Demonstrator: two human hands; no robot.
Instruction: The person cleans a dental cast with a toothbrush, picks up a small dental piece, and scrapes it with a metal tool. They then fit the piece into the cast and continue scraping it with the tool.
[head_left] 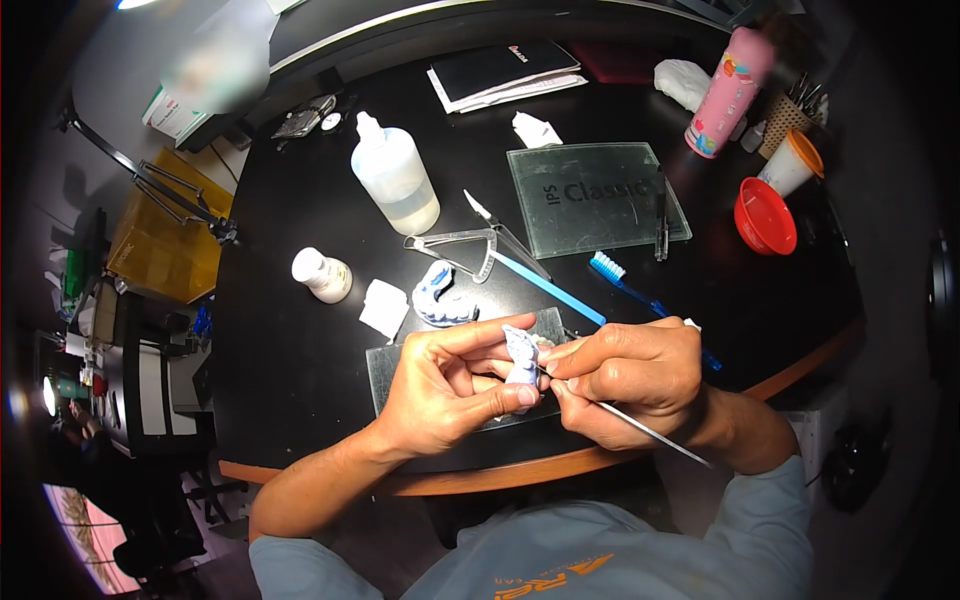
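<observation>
My left hand (pixel 440 375) holds a small blue-white dental cast (pixel 521 352) upright between thumb and fingers. My right hand (pixel 635 380) pinches a thin metal dental instrument (pixel 655 436) like a pen, its tip at the right side of the cast; the exact tip shape is hidden by the fingers. Beneath the hands lies a dark flat plate (pixel 382 368), partly covered. Just beyond my left hand sit a horseshoe-shaped dental cast (pixel 440 305) with blue areas and a folded white tissue (pixel 384 308).
A metal caliper (pixel 490 257), blue handle (pixel 555 290) and blue toothbrush (pixel 640 290) lie ahead. Farther back are a squeeze bottle (pixel 395 175), small white bottle (pixel 322 276) and glass slab (pixel 580 215). At right stand a red bowl (pixel 765 218) and pink bottle (pixel 728 95).
</observation>
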